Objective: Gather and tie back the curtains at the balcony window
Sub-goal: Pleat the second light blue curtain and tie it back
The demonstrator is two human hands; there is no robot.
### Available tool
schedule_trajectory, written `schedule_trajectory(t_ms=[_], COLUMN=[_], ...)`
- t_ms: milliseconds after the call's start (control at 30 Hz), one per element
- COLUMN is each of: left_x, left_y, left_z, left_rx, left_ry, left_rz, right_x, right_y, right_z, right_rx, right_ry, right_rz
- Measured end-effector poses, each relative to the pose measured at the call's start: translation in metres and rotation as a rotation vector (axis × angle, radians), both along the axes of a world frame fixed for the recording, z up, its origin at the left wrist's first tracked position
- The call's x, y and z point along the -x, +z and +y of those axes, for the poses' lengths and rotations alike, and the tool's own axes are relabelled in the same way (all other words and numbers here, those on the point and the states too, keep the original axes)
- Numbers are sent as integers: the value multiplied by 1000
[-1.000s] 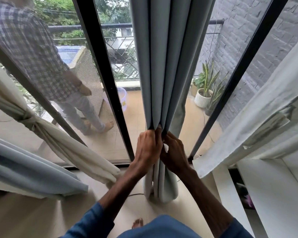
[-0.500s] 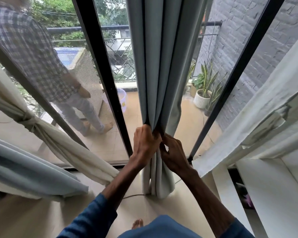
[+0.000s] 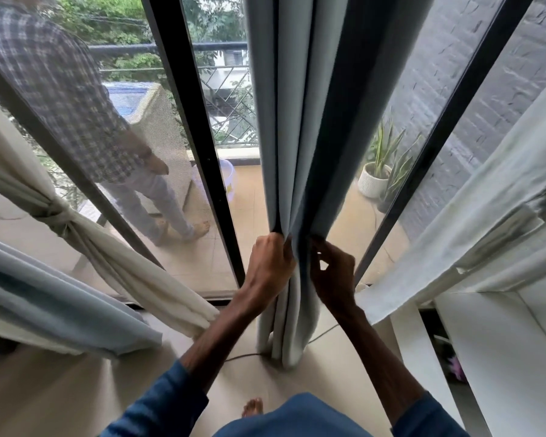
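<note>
Left hand (image 3: 270, 263): fist clenched round grey curtain (image 3: 297, 121) pleats. Right hand (image 3: 333, 272): fingertips pinch the neighbouring fold, now drawn slightly apart.

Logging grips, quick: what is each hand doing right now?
Left hand: closed, gripping the gathered folds of the blue-grey curtain.
Right hand: closed, pinching that curtain's right-hand fold.

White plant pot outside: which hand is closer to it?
Right. The right hand pinches folds of the blue curtain on the side toward the white plant pot behind the glass; the left hand grips the folds farther left.
</note>
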State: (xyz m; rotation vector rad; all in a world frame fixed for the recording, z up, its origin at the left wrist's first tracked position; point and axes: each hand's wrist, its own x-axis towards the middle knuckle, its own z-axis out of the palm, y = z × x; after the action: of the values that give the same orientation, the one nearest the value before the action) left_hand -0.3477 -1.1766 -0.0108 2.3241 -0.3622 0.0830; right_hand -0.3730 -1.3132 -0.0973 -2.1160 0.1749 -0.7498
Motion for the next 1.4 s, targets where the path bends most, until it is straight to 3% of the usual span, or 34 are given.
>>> schedule_trajectory(t_ms=[100, 233, 433, 633, 833, 1233, 1400], left_x=[-1, -2, -6, -14, -12, -7, -16], left_y=[1, 0, -8, -22, -23, -20, -25], left_z=[-6, -4, 0, 6, -1, 1, 1], left_rx=[-41, -33, 11, -2, -62, 106, 74], left_ry=[8, -59, -226, -102, -184, -120, -41], left_rz=[24, 10, 108, 44, 48, 86, -2], right_x=[4, 2, -3, 1, 4, 8, 12], right_y=[6, 12, 8, 2, -4, 8, 11], right_z=[23, 20, 18, 7, 27, 36, 34], right_rx=[-11, -9, 26, 80, 114, 142, 96], right_ry=[174, 250, 99, -43, 52, 102, 182], right_rz=[30, 37, 51, 106, 178, 126, 103])
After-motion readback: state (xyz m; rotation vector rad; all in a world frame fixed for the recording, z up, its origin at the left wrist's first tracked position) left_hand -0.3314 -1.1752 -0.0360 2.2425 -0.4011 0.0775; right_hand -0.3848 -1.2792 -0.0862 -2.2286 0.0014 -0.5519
